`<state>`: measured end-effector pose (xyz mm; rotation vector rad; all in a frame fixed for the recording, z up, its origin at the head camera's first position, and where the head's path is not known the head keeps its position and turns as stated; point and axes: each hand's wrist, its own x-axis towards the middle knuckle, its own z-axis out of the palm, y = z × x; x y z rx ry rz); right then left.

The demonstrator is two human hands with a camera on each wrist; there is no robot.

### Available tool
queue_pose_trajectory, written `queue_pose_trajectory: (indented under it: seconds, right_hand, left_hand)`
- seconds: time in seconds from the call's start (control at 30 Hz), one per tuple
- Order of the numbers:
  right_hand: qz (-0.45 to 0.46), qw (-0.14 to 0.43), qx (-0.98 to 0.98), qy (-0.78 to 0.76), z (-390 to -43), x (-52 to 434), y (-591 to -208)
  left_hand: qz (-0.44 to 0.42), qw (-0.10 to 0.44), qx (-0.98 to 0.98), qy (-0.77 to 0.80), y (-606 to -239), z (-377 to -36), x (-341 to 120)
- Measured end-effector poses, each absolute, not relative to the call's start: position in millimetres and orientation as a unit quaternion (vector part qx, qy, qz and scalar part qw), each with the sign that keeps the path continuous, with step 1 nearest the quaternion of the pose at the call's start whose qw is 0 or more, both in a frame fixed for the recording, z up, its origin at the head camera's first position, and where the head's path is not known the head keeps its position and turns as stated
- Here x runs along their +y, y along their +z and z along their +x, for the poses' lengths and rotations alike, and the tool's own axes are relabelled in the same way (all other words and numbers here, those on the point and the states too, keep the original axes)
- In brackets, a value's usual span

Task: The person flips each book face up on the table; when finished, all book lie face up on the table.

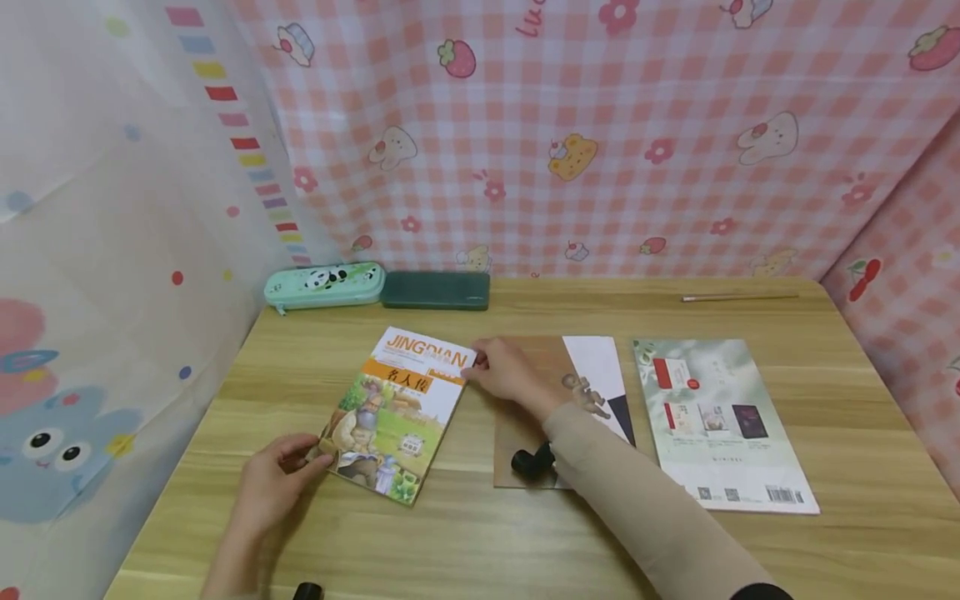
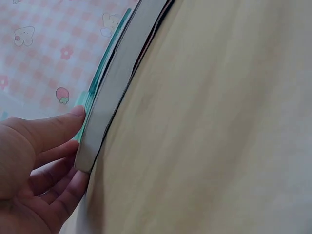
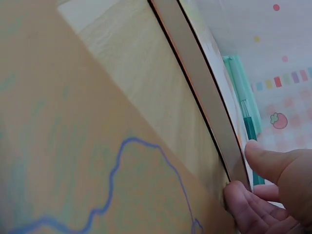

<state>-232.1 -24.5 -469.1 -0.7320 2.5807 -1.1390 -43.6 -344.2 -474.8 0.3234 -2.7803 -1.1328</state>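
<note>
Pink-and-white checked cloth, printed with strawberries, flowers and small animals, hangs along the far side of a pale, wood-grained table; white cloth with coloured dots stands at left. Left of the table's middle is a thick paperback book with an orange-and-white title band and an illustrated green cover, face up and set at a slant. The left hand pinches its near left corner, thumb on the cover and fingers beneath. The right hand pinches its far right corner in the same manner. Whether the book's underside rests fully on the wood cannot be told from these angles. Just right of it, partly under the beige right sleeve, lies a flat brown, white and black booklet. Farther right lies a pale green-and-white glossy magazine. Along the far edge, a mint-green panda-printed pencil case sits at left, beside a dark green rectangular case; a slender brown rod lies at far right.
</note>
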Motion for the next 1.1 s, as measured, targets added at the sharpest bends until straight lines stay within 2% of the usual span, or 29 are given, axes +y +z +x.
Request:
queue_pose_trajectory:
  seconds: [0.37, 0.6, 0.97, 1.1]
  right_hand:
    - [-0.217, 0.105, 0.877, -0.415, -242.4, -35.4, -473.3]
    - [-0.224, 0.098, 0.881, -0.406, -252.4, -38.8, -475.5]
    - [-0.211, 0.141, 0.860, -0.443, -256.5, -35.0, -474.7]
    - [-0.204, 0.165, 0.835, -0.484, -255.5, -24.2, -471.6]
  left_hand:
    - [0.138, 0.053, -0.877, -0.458, -478.7, -30.8, -320.7]
    - [0.170, 0.073, -0.863, -0.470, -479.3, -27.3, -305.7]
    - [0.191, 0.053, -0.865, -0.461, -474.9, -25.7, -300.0]
    - [0.158, 0.073, -0.885, -0.432, -471.0, -27.2, -295.0]
